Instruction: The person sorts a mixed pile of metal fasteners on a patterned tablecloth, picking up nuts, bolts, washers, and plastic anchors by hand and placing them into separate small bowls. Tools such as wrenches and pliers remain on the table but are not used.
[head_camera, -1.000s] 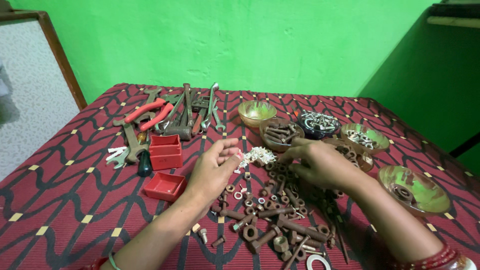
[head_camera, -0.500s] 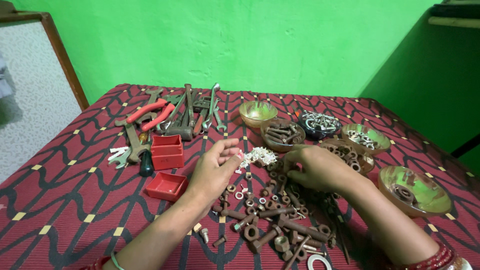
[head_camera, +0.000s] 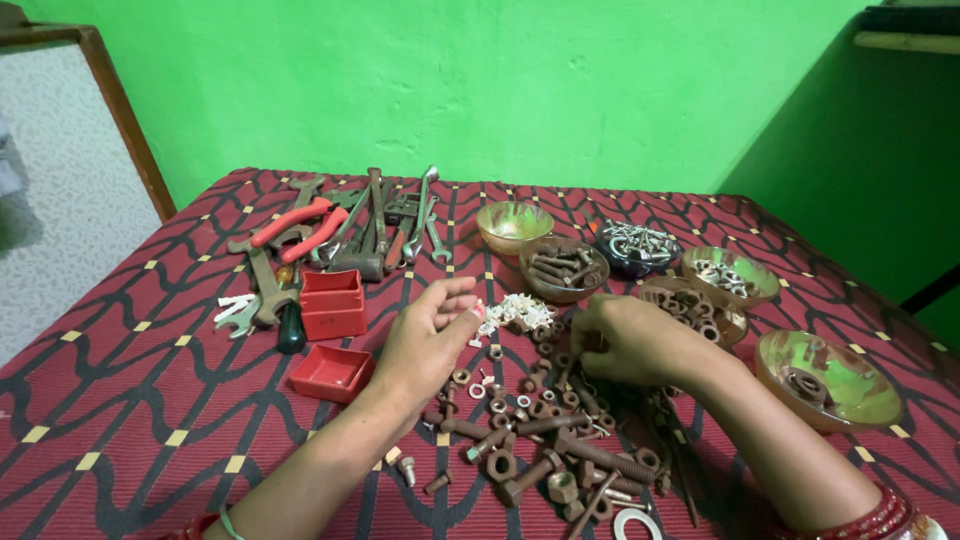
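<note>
Rusty bolts (head_camera: 560, 460) are lying under us; our left hand (head_camera: 425, 345) is hovering half-curled and holding nothing, our right hand (head_camera: 630, 340) is resting curled on them, its grip hidden.

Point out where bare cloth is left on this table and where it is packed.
Bare: the near-left corner of the tablecloth below the red tray, and the far-right corner behind the bowls. Packed: the rusty bolt pile between left hand and right hand; tools far left.

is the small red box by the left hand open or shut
Open: the small red box lies lidless, hollow inside facing up, beside the left hand.
</note>
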